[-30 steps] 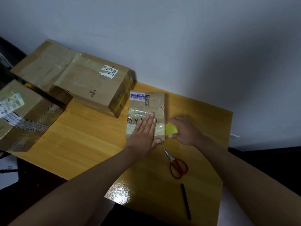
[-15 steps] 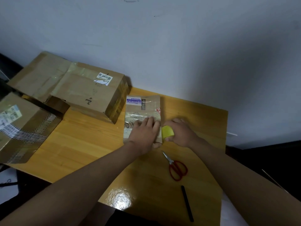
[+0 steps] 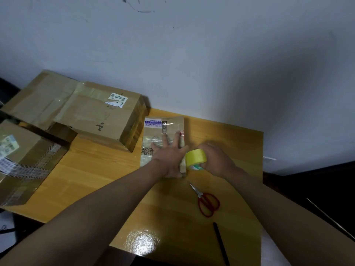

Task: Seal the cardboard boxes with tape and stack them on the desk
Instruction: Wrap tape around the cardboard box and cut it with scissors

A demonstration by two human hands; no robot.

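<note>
Small cardboard box (image 3: 163, 135) lies pressed under the flat left hand (image 3: 169, 156), while the right hand (image 3: 215, 160) grips yellow tape roll (image 3: 196, 157) at its right edge, scissors (image 3: 206, 201) near.

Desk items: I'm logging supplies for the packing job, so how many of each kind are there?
Cardboard boxes: 4
Yellow tape roll: 1
Red-handled scissors: 1
Black pen: 1
Total: 7

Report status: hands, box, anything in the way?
Left hand flat on small box. Right hand grips tape roll at the box's right edge. Scissors and pen nearby, not obstructing.
</note>
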